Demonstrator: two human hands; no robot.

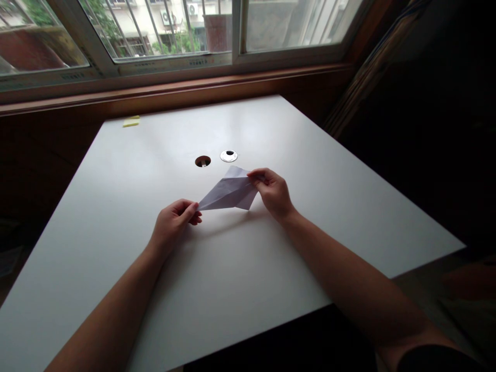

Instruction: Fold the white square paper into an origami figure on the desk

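Observation:
A folded sheet of white paper (pixel 228 192) is held a little above the white table (pixel 209 289), its narrow pointed end to the left and its wider end to the right. Creases run along its length. My left hand (pixel 176 219) pinches the pointed tip between thumb and forefinger, the other fingers curled below. At the wider end, my right hand (pixel 271 192) grips the upper right edge between thumb and fingers. A lower corner of the paper hangs down near the tabletop, over a soft shadow.
Beyond the paper, the tabletop has a round hole (pixel 202 161) with a silver grommet cover (pixel 229 156) beside it. A yellow sticky note pad (pixel 131 121) lies at the far left edge. A barred window (pixel 166 31) stands behind the table.

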